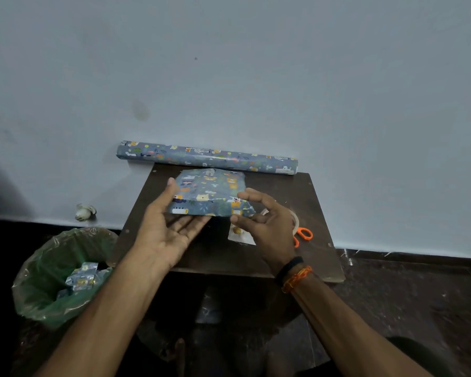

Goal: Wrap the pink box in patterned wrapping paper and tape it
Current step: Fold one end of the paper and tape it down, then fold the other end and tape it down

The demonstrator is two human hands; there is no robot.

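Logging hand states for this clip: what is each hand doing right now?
Left hand: open, palm up, straight fingers supporting the wrapped box from below.
Right hand: fingers loosely curled beside the box's right end; whether it grips cannot be told.

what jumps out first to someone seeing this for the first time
The eye lands on the wrapped box, covered in blue animal-print paper, held above the small dark table between the left hand and the right hand. Behind it the matching wrapping paper roll lies along the wall. Orange scissors peek out right of the right hand, and a green-lined bin with paper scraps stands on the floor at left.
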